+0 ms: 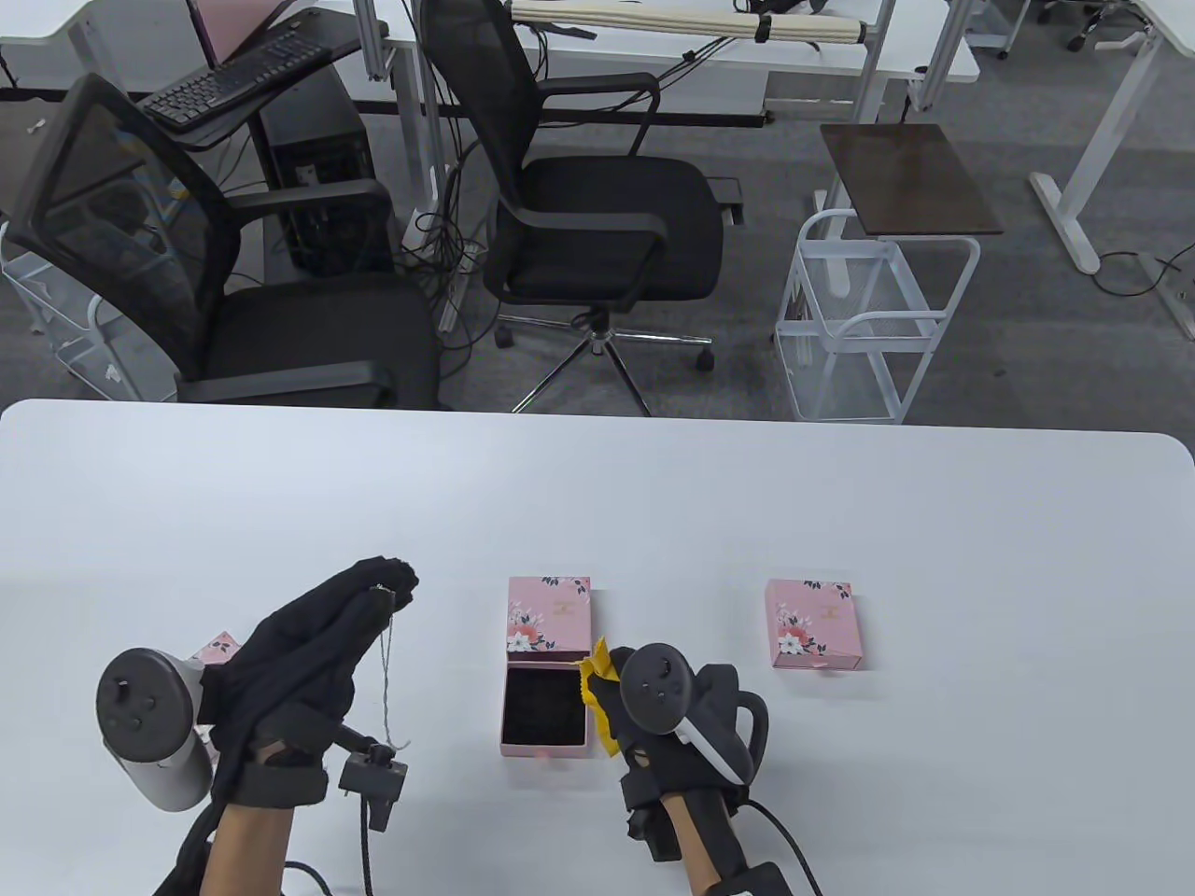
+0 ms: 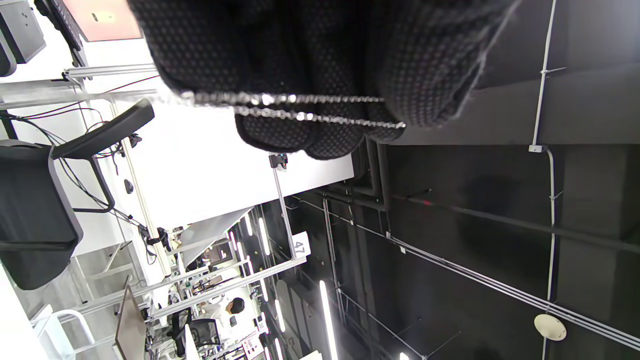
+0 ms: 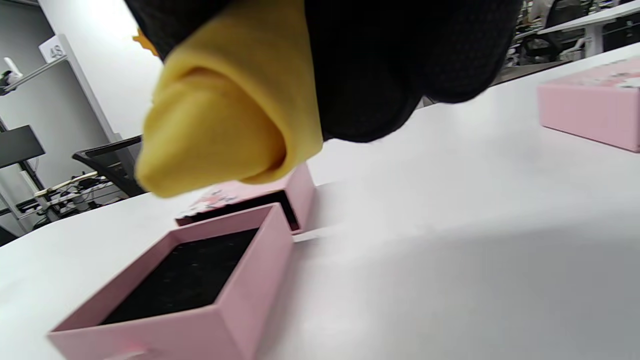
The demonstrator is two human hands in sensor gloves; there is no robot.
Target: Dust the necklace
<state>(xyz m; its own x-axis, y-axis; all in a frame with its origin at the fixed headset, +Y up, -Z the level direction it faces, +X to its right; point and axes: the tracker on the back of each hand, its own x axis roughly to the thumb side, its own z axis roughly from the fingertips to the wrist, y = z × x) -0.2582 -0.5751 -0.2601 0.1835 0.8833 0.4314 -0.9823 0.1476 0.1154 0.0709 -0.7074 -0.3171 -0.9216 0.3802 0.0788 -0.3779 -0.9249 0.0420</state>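
My left hand (image 1: pixel 387 583) is raised over the table's left side and pinches a thin silver necklace (image 1: pixel 386 667) at its fingertips. The chain hangs straight down below them. In the left wrist view the necklace (image 2: pixel 300 107) runs across the gloved fingers (image 2: pixel 280 55). My right hand (image 1: pixel 621 695) grips a bunched yellow cloth (image 1: pixel 597 695) just right of an open pink box (image 1: pixel 546 700), whose black-lined drawer is pulled out. The right wrist view shows the yellow cloth (image 3: pixel 225 110) wrapped over my fingers, above the open box (image 3: pixel 190 280).
A closed pink floral box (image 1: pixel 812 623) lies to the right on the white table (image 1: pixel 653 495). Another pink box (image 1: pixel 217 649) peeks out behind my left hand's tracker. Office chairs and a white cart stand beyond the table's far edge.
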